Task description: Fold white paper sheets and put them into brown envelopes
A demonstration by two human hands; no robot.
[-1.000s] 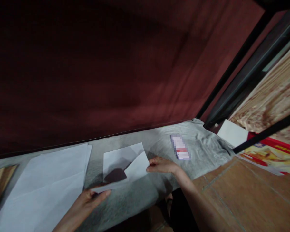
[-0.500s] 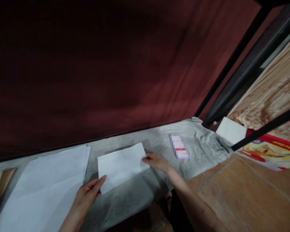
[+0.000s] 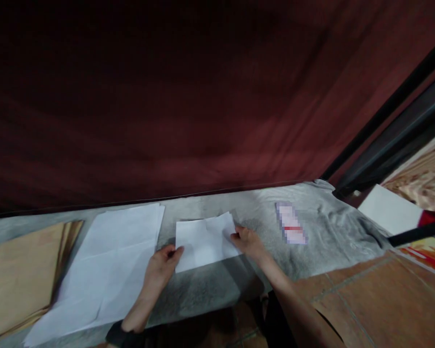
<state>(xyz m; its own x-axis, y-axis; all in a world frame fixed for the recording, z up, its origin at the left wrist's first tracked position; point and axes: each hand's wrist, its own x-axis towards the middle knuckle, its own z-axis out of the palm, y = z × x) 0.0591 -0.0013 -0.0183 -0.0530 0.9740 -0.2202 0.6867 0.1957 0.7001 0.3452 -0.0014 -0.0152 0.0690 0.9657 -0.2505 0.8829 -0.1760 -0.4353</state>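
Note:
A small white sheet of paper [image 3: 205, 244], which looks folded, lies over the grey cloth between my hands. My left hand [image 3: 161, 268] is closed at its left edge, thumb and fingertips pinched together there. At the right edge my right hand [image 3: 249, 241] pinches the paper between thumb and fingers, and that side bends up slightly. Left of my left hand is a stack of larger white sheets [image 3: 119, 261] with crease lines.
Brown paper envelopes or sheets [image 3: 25, 275] are piled at far left. A blurred pink-and-white pack [image 3: 291, 223] lies on the grey cloth [image 3: 333, 232] to the right. Behind runs a dark red wall [image 3: 188, 121]; black bars [image 3: 384, 111] slant at right above a tiled floor [image 3: 395, 295].
The view has swung left, bringing the brown pile further into sight. My left hand has shifted from the paper's lower left corner up along its left edge. The right hand keeps its hold.

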